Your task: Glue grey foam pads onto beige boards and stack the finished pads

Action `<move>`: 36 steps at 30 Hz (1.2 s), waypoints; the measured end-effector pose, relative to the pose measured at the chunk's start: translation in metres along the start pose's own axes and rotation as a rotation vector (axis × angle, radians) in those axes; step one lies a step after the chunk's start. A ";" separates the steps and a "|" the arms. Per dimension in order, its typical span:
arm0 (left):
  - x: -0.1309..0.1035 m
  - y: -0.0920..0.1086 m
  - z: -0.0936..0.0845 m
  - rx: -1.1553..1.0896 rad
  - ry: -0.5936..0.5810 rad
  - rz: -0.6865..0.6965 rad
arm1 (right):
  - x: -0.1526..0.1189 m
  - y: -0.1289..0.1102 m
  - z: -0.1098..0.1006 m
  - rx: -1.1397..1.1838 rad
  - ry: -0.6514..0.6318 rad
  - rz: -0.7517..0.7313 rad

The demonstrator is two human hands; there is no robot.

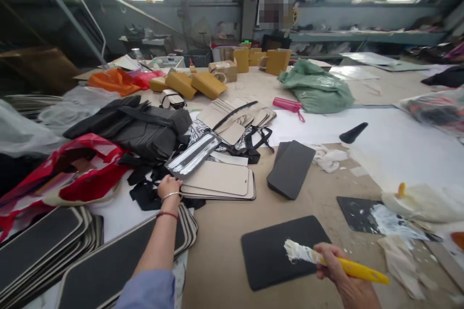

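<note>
My left hand [169,188] is closed at the near end of a dark panel [194,155] streaked with white paste, which tilts up off the table; some fingertips are hidden. Just beside that hand lies a stack of beige panels [217,176] with rounded corners. My right hand [335,268] grips a paste brush by its yellow handle [362,269]. The brush's whitened bristles [295,251] are over a plain black panel [279,246] lying flat on the brown surface. Right of it, a dark board [362,215] carries smeared white paste.
Black-faced panels [123,256] pile at the near left, close to a red and white bag [72,174]. More dark panels [292,169] lie mid-table. Farther back are a green bag [317,88], yellow boxes [208,84] and a pink tube-shaped item [286,104].
</note>
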State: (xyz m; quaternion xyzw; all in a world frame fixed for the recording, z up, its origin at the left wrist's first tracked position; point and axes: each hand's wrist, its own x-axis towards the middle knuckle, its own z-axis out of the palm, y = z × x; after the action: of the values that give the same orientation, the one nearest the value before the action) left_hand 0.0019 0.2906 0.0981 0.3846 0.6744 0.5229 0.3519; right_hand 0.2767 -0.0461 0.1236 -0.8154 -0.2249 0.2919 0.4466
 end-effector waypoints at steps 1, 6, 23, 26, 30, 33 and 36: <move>-0.005 0.001 -0.001 0.037 -0.003 0.019 | 0.002 0.001 -0.002 0.075 -0.002 0.046; -0.090 -0.015 0.027 0.208 -0.195 0.099 | 0.029 0.003 -0.009 0.271 0.128 0.183; -0.236 -0.013 0.182 0.892 -0.782 0.448 | 0.132 0.001 -0.051 -0.265 0.030 -0.106; -0.229 -0.017 0.183 0.835 -0.793 0.488 | 0.126 0.003 -0.046 -0.184 -0.145 -0.082; -0.210 -0.030 0.146 0.609 -0.757 0.567 | 0.099 0.010 -0.023 0.092 -0.394 -0.050; -0.208 -0.046 0.078 0.504 -0.734 0.662 | 0.078 0.019 -0.004 0.179 -0.396 -0.058; -0.227 -0.065 0.006 0.529 -0.824 0.792 | 0.059 0.027 0.018 0.195 -0.364 -0.042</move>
State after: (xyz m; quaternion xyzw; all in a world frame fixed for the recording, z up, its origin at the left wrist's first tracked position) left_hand 0.1008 0.0813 0.0496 0.8492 0.3963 0.2379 0.2554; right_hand 0.3100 -0.0118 0.0761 -0.6973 -0.2894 0.4453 0.4814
